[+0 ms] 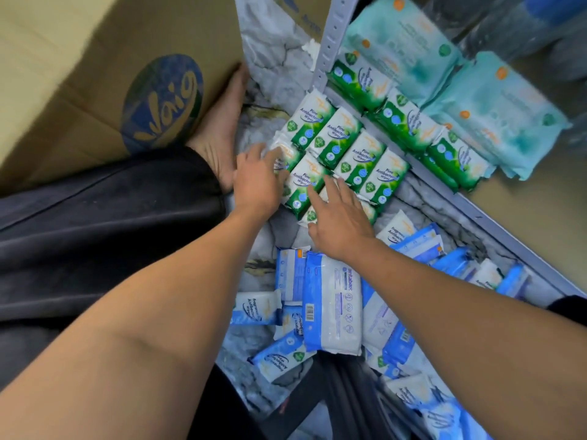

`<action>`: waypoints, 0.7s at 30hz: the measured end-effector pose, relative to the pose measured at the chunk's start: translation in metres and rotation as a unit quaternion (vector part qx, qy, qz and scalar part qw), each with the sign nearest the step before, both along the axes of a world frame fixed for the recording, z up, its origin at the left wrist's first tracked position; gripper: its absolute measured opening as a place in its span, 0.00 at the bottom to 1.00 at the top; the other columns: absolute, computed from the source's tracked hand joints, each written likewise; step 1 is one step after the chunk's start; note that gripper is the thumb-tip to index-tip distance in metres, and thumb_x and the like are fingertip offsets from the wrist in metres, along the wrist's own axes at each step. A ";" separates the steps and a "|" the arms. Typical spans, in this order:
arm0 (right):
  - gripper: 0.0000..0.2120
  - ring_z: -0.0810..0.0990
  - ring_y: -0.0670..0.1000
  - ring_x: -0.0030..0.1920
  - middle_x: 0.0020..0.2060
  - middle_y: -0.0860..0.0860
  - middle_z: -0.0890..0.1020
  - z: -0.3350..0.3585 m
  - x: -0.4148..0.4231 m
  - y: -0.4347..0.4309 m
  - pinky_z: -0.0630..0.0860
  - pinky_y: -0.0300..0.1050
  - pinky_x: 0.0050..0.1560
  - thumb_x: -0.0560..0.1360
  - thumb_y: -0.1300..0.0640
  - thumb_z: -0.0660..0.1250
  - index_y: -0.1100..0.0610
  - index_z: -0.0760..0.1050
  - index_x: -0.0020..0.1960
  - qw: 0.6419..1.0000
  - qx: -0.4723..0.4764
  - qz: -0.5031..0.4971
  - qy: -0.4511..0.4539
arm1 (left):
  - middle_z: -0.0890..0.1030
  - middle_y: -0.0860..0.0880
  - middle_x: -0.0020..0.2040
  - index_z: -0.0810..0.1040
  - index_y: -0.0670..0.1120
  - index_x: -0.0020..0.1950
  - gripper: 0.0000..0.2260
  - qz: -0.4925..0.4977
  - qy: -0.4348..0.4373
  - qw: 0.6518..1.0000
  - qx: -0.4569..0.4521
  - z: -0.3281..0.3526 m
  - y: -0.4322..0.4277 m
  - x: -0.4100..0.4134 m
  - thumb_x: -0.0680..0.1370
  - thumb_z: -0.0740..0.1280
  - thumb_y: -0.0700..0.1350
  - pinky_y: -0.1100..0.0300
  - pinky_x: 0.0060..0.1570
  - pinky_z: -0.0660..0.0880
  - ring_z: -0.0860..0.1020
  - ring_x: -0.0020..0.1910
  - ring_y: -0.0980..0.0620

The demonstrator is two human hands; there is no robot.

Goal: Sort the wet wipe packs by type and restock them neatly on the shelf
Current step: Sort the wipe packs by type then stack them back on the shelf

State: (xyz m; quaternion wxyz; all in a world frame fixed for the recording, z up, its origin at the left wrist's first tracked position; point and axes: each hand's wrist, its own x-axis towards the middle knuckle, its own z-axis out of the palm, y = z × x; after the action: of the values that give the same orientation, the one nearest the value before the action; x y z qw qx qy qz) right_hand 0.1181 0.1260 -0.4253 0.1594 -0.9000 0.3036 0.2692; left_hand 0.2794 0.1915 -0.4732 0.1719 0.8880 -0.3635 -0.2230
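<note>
One shelf (524,198) edge runs diagonally just beyond the floor block of green pine packs (343,147), their long axes pointing toward it. Right hand (340,223) lies flat, fingers spread, on the nearest packs; left hand (257,179) covers the left edge pack (283,154), grip unclear.
</note>
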 end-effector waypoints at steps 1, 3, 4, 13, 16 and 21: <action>0.34 0.44 0.61 0.79 0.80 0.58 0.46 0.007 -0.008 -0.002 0.48 0.58 0.78 0.81 0.47 0.60 0.52 0.48 0.81 1.000 -0.001 -0.011 -0.004 | 0.68 0.45 0.74 0.74 0.50 0.71 0.20 -0.009 -0.002 1.000 0.000 0.006 0.000 -0.007 0.79 0.68 0.51 0.47 0.65 0.68 0.66 0.70 0.41; 0.33 0.45 0.61 0.79 0.80 0.57 0.48 0.020 -0.028 -0.005 0.50 0.57 0.77 0.81 0.47 0.60 0.52 0.50 0.81 0.999 0.000 -0.037 -0.005 | 0.69 0.45 0.74 0.74 0.49 0.72 0.22 -0.032 0.004 0.999 -0.005 0.019 -0.001 -0.022 0.79 0.68 0.52 0.48 0.65 0.67 0.67 0.70 0.41; 0.33 0.46 0.60 0.79 0.80 0.57 0.49 0.026 -0.040 -0.006 0.51 0.57 0.76 0.81 0.47 0.60 0.52 0.51 0.80 0.999 0.000 -0.053 -0.004 | 0.69 0.45 0.74 0.74 0.48 0.72 0.22 -0.041 0.013 0.999 -0.007 0.025 -0.001 -0.031 0.79 0.69 0.52 0.47 0.65 0.67 0.67 0.70 0.41; 0.30 0.53 0.59 0.77 0.78 0.56 0.56 0.062 -0.184 0.000 0.59 0.56 0.74 0.81 0.41 0.58 0.52 0.59 0.79 0.972 -0.016 -0.235 0.002 | 0.73 0.43 0.71 0.76 0.45 0.70 0.22 -0.159 0.059 0.985 0.013 0.065 0.001 -0.133 0.78 0.70 0.52 0.45 0.64 0.71 0.71 0.68 0.40; 0.29 0.54 0.59 0.77 0.78 0.55 0.57 0.071 -0.240 0.019 0.61 0.56 0.73 0.82 0.41 0.56 0.53 0.57 0.79 0.952 -0.007 -0.307 0.007 | 0.74 0.41 0.69 0.77 0.45 0.68 0.21 -0.198 0.082 0.977 0.018 0.071 0.003 -0.164 0.77 0.71 0.50 0.46 0.63 0.72 0.73 0.66 0.38; 0.31 0.57 0.60 0.75 0.77 0.56 0.59 0.067 -0.320 0.067 0.65 0.55 0.71 0.81 0.39 0.56 0.52 0.56 0.80 0.912 0.015 -0.408 0.047 | 0.74 0.43 0.70 0.76 0.45 0.70 0.22 -0.222 0.107 0.967 0.072 0.078 0.007 -0.208 0.77 0.71 0.51 0.49 0.61 0.74 0.75 0.64 0.40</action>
State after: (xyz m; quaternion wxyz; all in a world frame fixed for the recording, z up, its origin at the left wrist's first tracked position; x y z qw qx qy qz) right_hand -0.2015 0.1927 -0.3585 0.2541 -0.6814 0.6477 0.2272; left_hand 0.0718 0.1987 -0.3955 0.0914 0.7664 -0.5136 -0.3749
